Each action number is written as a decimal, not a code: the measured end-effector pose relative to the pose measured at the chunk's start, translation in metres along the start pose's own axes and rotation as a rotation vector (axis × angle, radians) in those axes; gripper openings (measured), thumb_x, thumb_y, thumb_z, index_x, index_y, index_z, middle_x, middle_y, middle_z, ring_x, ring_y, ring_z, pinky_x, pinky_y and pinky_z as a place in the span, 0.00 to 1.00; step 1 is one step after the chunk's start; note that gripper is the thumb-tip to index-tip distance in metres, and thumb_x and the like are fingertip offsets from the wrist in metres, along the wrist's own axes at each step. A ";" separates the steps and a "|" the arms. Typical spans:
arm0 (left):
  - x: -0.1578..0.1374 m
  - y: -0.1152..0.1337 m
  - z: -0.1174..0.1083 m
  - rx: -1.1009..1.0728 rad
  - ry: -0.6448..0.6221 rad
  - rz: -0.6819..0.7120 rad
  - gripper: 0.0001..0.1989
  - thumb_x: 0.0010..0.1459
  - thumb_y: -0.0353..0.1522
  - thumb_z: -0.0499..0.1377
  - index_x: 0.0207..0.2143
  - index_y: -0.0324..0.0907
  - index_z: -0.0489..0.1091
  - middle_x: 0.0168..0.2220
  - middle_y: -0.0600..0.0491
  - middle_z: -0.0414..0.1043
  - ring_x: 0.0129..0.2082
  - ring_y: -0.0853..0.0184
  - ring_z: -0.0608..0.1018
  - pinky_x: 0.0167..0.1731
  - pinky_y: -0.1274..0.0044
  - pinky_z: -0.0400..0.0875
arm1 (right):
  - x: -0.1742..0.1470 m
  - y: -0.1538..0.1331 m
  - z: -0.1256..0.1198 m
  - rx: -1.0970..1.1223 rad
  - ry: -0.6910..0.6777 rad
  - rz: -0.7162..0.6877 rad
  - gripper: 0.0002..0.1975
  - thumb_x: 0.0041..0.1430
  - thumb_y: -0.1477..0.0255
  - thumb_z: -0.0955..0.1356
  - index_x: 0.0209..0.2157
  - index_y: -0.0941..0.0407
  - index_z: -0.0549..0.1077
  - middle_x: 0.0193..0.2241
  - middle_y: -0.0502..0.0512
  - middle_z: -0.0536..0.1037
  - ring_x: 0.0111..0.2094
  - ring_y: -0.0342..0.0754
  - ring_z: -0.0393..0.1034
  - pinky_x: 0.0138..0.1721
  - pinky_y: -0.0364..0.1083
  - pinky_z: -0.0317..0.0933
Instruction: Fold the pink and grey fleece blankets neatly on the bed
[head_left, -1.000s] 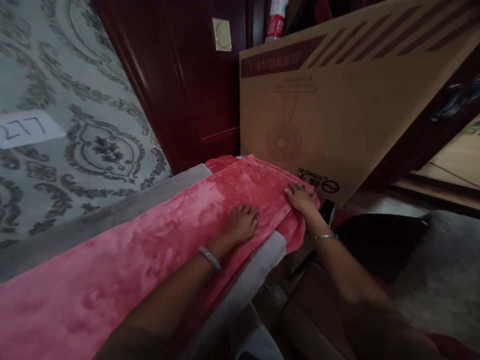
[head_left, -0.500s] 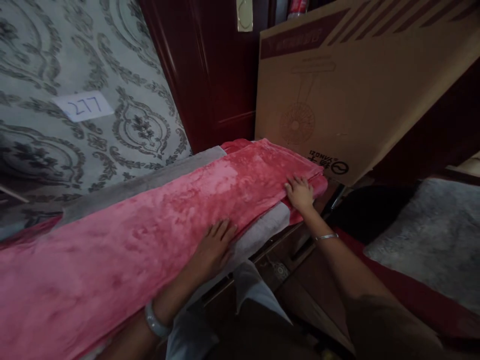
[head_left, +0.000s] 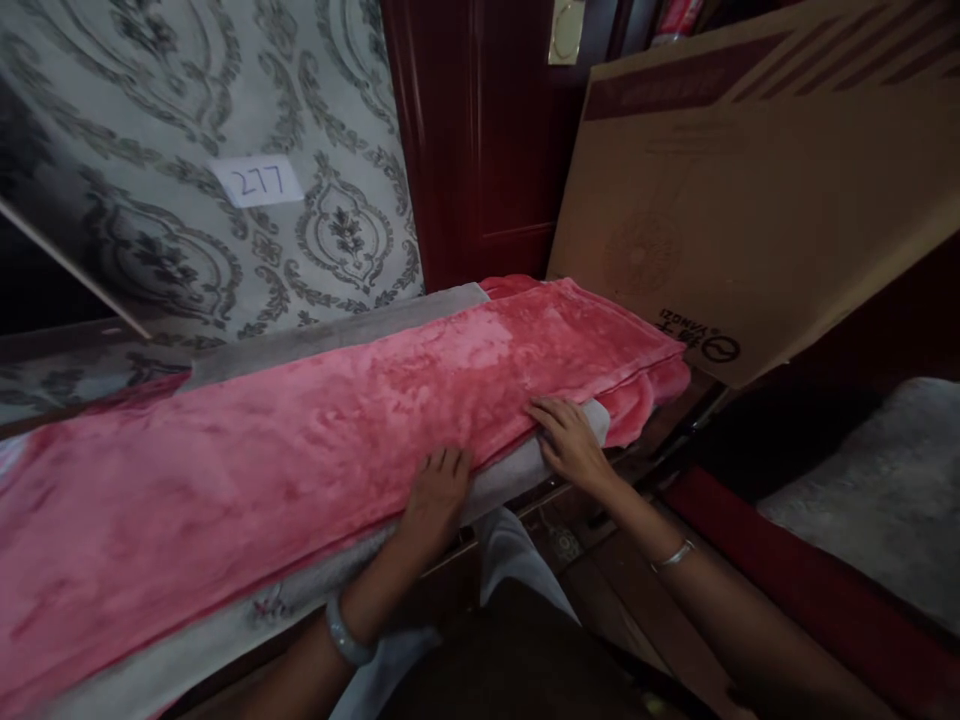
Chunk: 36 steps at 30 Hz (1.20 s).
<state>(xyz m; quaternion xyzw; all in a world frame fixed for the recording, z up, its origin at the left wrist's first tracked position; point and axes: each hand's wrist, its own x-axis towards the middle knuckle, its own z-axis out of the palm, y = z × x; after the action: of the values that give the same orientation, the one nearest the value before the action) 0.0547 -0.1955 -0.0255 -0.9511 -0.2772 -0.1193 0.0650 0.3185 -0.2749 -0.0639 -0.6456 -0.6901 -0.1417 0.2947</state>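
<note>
Pink plush cloth (head_left: 300, 430) lies over grey fabric (head_left: 341, 328), stretching from near left toward a far-right cardboard box (head_left: 750, 210). The left hand (head_left: 439, 492) and right hand (head_left: 571, 445) rest along the cloth's near edge; whether either grips it cannot be told.

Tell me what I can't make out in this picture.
All in the head view:
- Blanket: left end, cut off by left edge.
- Left hand, right hand: palms, hidden by the hands' backs; whether either grips is unclear.
- Box: right side, cut off by right edge; small print, blurred.
- Red container: top, cut off by upper edge.
</note>
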 end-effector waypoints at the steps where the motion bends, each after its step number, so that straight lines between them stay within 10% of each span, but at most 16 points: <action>1: 0.000 0.001 0.000 0.009 -0.007 -0.004 0.19 0.64 0.26 0.54 0.58 0.38 0.67 0.50 0.42 0.72 0.48 0.56 0.73 0.47 0.64 0.69 | 0.003 0.000 0.001 0.000 -0.014 -0.021 0.28 0.60 0.77 0.61 0.62 0.54 0.67 0.59 0.63 0.70 0.61 0.57 0.61 0.63 0.64 0.52; 18: -0.012 0.005 0.000 0.116 0.014 -0.015 0.22 0.63 0.22 0.52 0.59 0.38 0.66 0.55 0.41 0.72 0.51 0.57 0.74 0.49 0.65 0.70 | 0.008 0.004 0.010 -0.062 -0.020 -0.039 0.21 0.66 0.77 0.58 0.53 0.56 0.76 0.47 0.63 0.79 0.50 0.55 0.72 0.53 0.55 0.67; 36: -0.109 -0.072 -0.002 0.056 0.036 -0.326 0.34 0.52 0.15 0.48 0.61 0.38 0.69 0.62 0.40 0.68 0.64 0.57 0.69 0.64 0.59 0.63 | -0.006 0.009 0.021 -0.010 0.047 -0.075 0.26 0.60 0.81 0.58 0.56 0.55 0.75 0.54 0.57 0.77 0.58 0.53 0.69 0.59 0.56 0.65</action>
<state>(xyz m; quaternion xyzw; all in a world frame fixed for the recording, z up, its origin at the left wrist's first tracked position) -0.0741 -0.1919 -0.0479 -0.8891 -0.4299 -0.1376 0.0763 0.3230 -0.2660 -0.0855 -0.6172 -0.7062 -0.1711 0.3020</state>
